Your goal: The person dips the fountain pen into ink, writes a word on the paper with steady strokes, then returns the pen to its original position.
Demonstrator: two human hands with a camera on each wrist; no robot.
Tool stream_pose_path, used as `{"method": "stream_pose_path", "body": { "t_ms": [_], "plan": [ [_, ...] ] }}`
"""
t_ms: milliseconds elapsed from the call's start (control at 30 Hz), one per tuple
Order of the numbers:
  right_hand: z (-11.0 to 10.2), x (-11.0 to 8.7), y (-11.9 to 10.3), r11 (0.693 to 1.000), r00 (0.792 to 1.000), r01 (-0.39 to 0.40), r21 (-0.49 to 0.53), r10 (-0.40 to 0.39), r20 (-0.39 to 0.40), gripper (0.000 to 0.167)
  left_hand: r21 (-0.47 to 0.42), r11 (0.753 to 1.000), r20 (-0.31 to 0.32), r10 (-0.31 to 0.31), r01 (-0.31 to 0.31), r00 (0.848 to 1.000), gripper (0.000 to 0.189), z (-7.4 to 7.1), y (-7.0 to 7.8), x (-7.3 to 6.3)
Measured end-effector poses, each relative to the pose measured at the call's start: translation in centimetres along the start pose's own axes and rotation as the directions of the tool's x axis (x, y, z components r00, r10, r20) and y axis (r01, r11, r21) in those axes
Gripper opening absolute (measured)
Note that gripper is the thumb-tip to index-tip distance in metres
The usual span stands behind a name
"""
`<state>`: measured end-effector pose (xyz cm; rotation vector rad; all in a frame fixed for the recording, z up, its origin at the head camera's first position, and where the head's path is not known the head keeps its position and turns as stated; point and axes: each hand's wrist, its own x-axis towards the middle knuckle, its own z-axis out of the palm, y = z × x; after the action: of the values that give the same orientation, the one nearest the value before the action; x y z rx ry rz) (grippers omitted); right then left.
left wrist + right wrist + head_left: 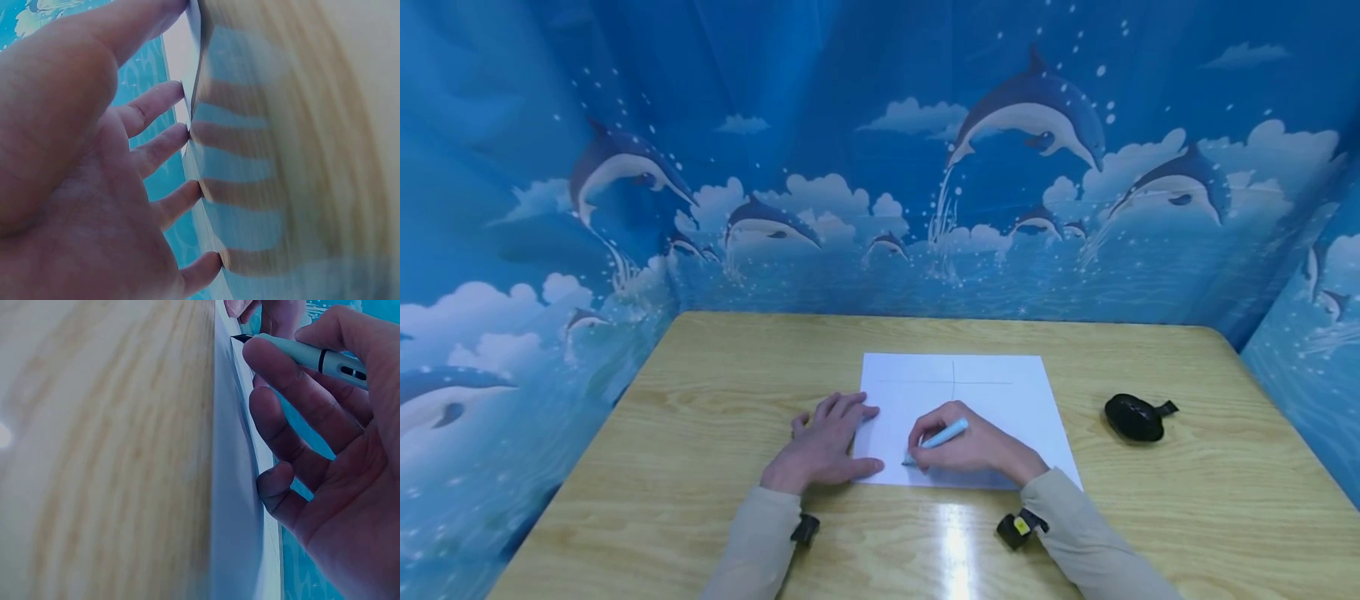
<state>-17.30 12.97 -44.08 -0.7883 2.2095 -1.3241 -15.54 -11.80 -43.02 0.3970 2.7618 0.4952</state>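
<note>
A white sheet of paper (1000,417) lies on the wooden table, with a thin horizontal line and a vertical line crossing near its top. My right hand (966,442) pinches a light blue fountain pen (946,433) above the sheet's lower left part. In the right wrist view the pen (300,353) points its dark nib at the paper (237,487); whether the nib touches cannot be made out. Spread over the sheet's left edge is my left hand (827,446), thumb and some fingertips on the paper. The left wrist view shows those fingers (165,147) nearly straight.
A glossy black object with a short tab (1135,418) sits on the table (715,400) to the right of the paper. Behind and beside the table hangs a blue dolphin-print curtain (850,167). Each wrist wears a small black device, such as the right one (1018,529).
</note>
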Motion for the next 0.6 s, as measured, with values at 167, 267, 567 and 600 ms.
{"method": "stream_pose_path", "body": {
  "t_ms": [167, 267, 567, 600],
  "plan": [
    [0.2, 0.1, -0.1, 1.000, 1.000, -0.001, -0.009, 0.000, -0.001, 0.009, -0.005, 1.000, 0.003, -0.003, 0.003, 1.000, 0.073, 0.0, 0.0, 0.0],
    [0.2, 0.1, 0.0, 1.000, 1.000, 0.006, -0.012, -0.006, -0.002, 0.009, -0.003, 1.000, 0.000, -0.001, 0.001, 1.000, 0.073, 0.0, -0.1, 0.0],
    [-1.4, -0.7, 0.2, 0.999, 0.996, 0.009, -0.039, -0.012, -0.087, 0.008, -0.002, 1.000, -0.007, 0.009, -0.010, 1.000, 0.073, 0.1, -0.1, -0.1],
    [-1.8, -0.9, 0.3, 0.999, 0.995, 0.006, -0.041, -0.010, -0.104, 0.009, -0.002, 1.000, -0.007, 0.010, -0.010, 1.000, 0.073, 0.0, -0.1, -0.2]
  ]
}}
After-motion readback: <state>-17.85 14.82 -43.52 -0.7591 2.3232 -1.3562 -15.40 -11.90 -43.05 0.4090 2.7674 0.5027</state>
